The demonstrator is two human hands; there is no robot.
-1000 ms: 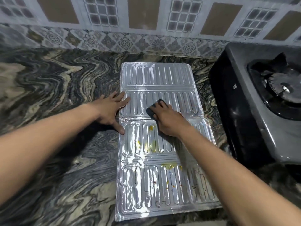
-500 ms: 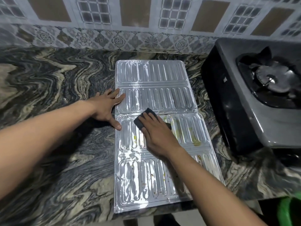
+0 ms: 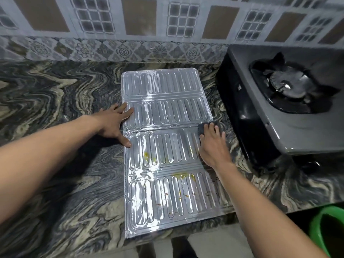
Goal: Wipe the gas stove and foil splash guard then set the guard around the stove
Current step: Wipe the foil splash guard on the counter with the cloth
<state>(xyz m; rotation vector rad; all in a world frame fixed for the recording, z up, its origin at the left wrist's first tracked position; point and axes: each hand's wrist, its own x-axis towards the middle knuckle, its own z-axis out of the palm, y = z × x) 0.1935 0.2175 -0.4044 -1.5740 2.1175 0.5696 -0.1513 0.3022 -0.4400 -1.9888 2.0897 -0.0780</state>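
The silver foil splash guard (image 3: 167, 116) lies flat and unfolded on the marbled counter, with yellow and reddish stains on its two near panels. My left hand (image 3: 113, 123) presses flat on the guard's left edge, fingers spread. My right hand (image 3: 212, 146) presses a dark cleaning pad (image 3: 202, 128) onto the guard's right edge at the middle fold. The grey gas stove (image 3: 279, 118) stands to the right, its black burner (image 3: 286, 86) in view.
The patterned tile wall (image 3: 167, 25) runs behind the counter. The marbled counter (image 3: 55, 108) extends left of the guard; its front edge runs along the bottom. A green bucket rim (image 3: 323, 228) sits below the counter at the lower right.
My right hand has slid the pad from the guard's middle across to its right edge. My left hand has stayed on the left edge. The view has shifted slightly.
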